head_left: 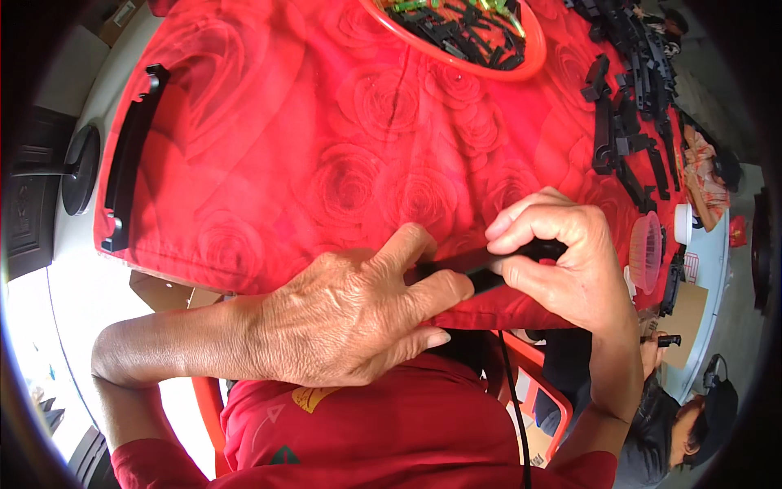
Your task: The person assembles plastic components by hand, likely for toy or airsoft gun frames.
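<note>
My left hand and my right hand meet at the near edge of a table covered with a red rose-patterned cloth. Both are closed on one long black plastic part held between them. The left thumb and forefinger pinch its left end, and the right fingers wrap over its right end, hiding most of it.
A long black plastic strip lies at the cloth's left edge. A red basin of black parts stands at the far side. A pile of black parts fills the right side, beside a pink basket. Another person sits at lower right.
</note>
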Tool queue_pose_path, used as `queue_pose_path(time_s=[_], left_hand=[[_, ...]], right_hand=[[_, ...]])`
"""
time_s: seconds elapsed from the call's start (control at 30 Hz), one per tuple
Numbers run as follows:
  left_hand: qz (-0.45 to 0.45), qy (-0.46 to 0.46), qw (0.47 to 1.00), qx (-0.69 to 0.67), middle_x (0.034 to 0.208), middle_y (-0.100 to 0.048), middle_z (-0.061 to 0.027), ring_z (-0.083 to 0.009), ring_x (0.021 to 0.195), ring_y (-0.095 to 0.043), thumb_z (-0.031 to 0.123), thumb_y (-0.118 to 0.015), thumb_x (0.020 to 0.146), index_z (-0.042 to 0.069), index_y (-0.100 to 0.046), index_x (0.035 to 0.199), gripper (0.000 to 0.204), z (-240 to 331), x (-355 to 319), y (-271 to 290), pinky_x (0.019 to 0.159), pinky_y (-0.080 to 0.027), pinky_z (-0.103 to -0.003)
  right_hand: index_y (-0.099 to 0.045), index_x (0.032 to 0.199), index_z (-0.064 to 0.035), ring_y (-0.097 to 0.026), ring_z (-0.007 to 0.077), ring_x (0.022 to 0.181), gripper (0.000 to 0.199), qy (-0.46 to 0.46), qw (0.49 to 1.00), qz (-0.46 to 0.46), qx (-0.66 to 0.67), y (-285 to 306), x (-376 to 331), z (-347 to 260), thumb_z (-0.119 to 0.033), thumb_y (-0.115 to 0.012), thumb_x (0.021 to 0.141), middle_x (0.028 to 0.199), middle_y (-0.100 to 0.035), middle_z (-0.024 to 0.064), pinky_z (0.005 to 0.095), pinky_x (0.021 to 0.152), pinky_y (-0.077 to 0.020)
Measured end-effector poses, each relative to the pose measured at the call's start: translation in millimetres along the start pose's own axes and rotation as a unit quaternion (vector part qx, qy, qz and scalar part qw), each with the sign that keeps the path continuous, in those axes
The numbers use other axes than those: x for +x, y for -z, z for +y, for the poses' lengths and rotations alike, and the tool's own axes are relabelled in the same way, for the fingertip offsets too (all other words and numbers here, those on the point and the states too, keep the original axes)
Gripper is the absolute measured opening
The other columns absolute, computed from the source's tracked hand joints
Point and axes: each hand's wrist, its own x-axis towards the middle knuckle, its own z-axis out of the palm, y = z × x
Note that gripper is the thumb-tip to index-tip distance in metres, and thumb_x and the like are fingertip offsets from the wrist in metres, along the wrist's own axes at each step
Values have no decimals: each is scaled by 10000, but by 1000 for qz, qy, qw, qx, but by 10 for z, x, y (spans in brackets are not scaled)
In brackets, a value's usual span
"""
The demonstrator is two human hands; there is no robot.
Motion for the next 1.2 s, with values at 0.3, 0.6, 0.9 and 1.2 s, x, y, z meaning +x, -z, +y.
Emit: queue_pose_path(time_s=[0.3, 0.6, 0.9, 1.2], left_hand=[[88, 91, 990, -66, 983, -704, -237, -436, 853, -720, 120, -665, 997, -7, -552, 1323, 367, 180, -94, -74, 710, -575, -515], [-7, 115, 982, -153, 875, -708, -190, -340, 802, -731, 114, -650, 1006, -11, -663, 1196, 228, 135, -26, 7, 709, -548, -432], [20, 63, 995, -76, 835, -688, -181, -382, 799, -711, 121, -697, 961, 7, -672, 1110, 189, 149, 74, -24, 693, -538, -461], [23, 66, 998, 6, 786, -679, -183, -411, 775, -706, 171, -754, 920, 19, -671, 1041, 211, 292, 34, -29, 658, -530, -487]], right_hand=[[-718, 909, 36, -723, 188, 789, 155, -15, 999, 31, 24, -142, -283, -316, 95, -740, 767, 861, -736, 104, 311, 703, -557], [-751, 1142, 39, -705, 183, 966, 306, -17, 996, 51, 66, -3, -449, -273, -23, -798, 846, 1044, -730, 135, 306, 861, -546], [-762, 1113, 40, -713, 194, 965, 307, 3, 995, 91, 47, -115, -576, -260, -66, -831, 833, 1057, -735, 151, 304, 873, -549], [-781, 1085, -16, -706, 115, 878, 279, 21, 991, 126, 42, -238, -678, -329, 37, -791, 812, 1030, -745, 87, 214, 636, -496]])
